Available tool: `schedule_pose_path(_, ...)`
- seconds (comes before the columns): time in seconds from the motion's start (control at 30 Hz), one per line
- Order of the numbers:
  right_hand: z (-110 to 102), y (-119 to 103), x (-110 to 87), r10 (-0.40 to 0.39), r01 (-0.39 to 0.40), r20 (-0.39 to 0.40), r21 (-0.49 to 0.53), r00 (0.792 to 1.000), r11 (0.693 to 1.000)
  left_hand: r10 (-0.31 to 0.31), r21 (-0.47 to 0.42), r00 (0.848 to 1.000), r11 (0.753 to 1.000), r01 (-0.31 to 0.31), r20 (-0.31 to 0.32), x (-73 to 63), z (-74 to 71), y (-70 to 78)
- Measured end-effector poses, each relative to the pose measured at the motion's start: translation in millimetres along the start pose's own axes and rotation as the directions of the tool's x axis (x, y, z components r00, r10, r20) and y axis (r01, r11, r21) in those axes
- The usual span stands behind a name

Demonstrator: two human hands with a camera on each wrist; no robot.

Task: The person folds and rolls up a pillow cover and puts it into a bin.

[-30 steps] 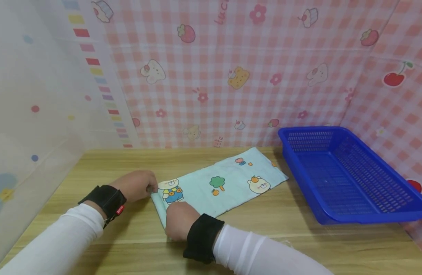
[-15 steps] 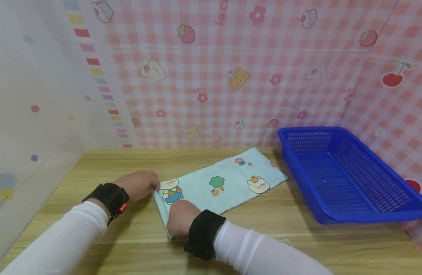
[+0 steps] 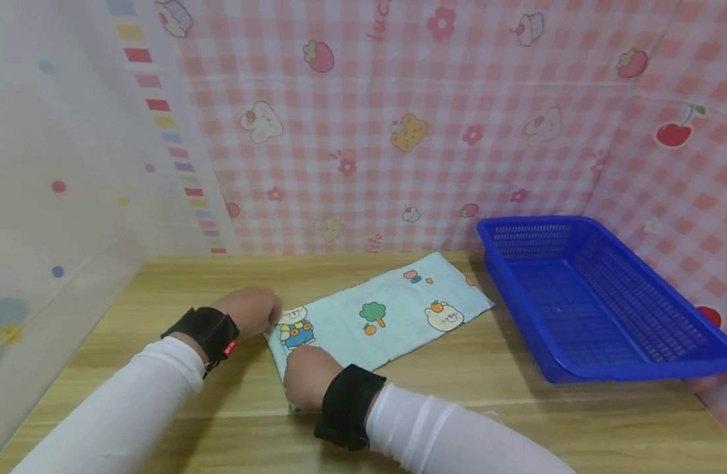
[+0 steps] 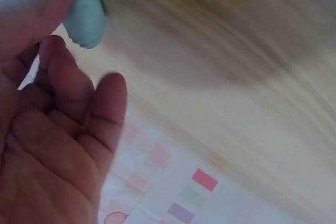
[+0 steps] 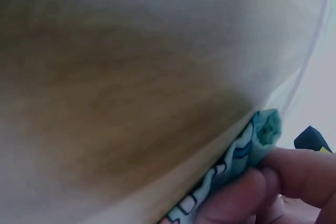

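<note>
Pink gingham backdrop (image 3: 363, 148) hung behind the wood-grain tabletop (image 3: 191, 273); a blue rectangular plastic basket (image 3: 520, 322) stood at right; a pale-aqua, bear-printed cloth strip (image 3: 346, 329) lay left of it, one end rolled; the right hand (image 3: 310, 378) pinched the roll's near end; the left hand (image 3: 251, 309) gripped its far end under the thumb, other visible fingers loosely curled.

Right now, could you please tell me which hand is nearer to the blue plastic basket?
The right hand: it grips the near left corner of the printed cloth, left of the blue plastic basket; the left hand grips the cloth's far left corner, farther left.
</note>
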State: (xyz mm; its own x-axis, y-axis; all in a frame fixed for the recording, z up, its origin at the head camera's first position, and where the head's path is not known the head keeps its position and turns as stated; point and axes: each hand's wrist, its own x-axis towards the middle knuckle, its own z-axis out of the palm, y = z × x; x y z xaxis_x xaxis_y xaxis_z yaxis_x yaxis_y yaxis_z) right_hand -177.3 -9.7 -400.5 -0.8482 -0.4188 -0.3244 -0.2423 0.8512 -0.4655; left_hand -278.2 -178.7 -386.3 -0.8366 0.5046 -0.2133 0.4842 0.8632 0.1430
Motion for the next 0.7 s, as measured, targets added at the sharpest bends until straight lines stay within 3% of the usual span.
schedule_pose_path(0.07,2,-2,-1.8,-0.001,0.001,-0.019,-0.001,1.0,1.0,0.012,-0.013,0.999,1.0,-0.013,-0.045,-3.4,2.5,-1.6)
schedule_pose_path(0.3,6,-11,-10.8,-0.091,0.079,-0.044,-0.218,0.995,0.973,0.122,0.007,0.982,0.992,-0.122,-0.145,-15.9,12.4,-13.0)
schedule_pose_path(0.53,5,-8,-8.9,-0.063,0.056,-0.047,-0.132,0.997,0.99,0.201,0.073,0.96,0.979,-0.19,-0.194,-17.8,17.3,-17.2)
schedule_pose_path(0.7,1,-3,-3.1,0.012,-0.013,-0.033,-0.026,0.999,1.0,0.205,0.095,0.96,0.977,-0.19,-0.189,-17.2,16.7,-15.7)
